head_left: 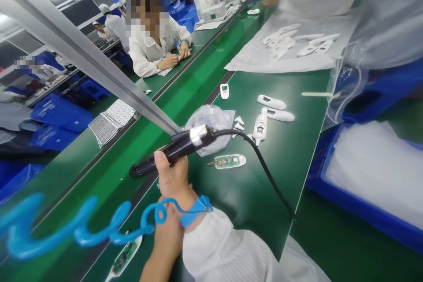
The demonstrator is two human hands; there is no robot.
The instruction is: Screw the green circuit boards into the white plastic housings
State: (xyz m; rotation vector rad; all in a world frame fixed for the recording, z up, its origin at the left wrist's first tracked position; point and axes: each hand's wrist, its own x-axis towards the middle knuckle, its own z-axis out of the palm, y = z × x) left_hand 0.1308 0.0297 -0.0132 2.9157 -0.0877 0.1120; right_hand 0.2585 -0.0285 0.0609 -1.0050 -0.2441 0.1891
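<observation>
Closest, below the black tool (173, 150), is the left hand (169, 224), its hold unclear; the right hand (174, 176) wraps the black tool, seemingly positioning it, which calls for a steady wrist next; right of it lies a circuit-board casing (229, 161).

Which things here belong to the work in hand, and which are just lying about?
Seemingly in use:
black corded tool, in the right hand
circuit board in white shell, near the left hand

Seemingly just lying about:
printed sheets
clear plastic bag
blue crate
</observation>
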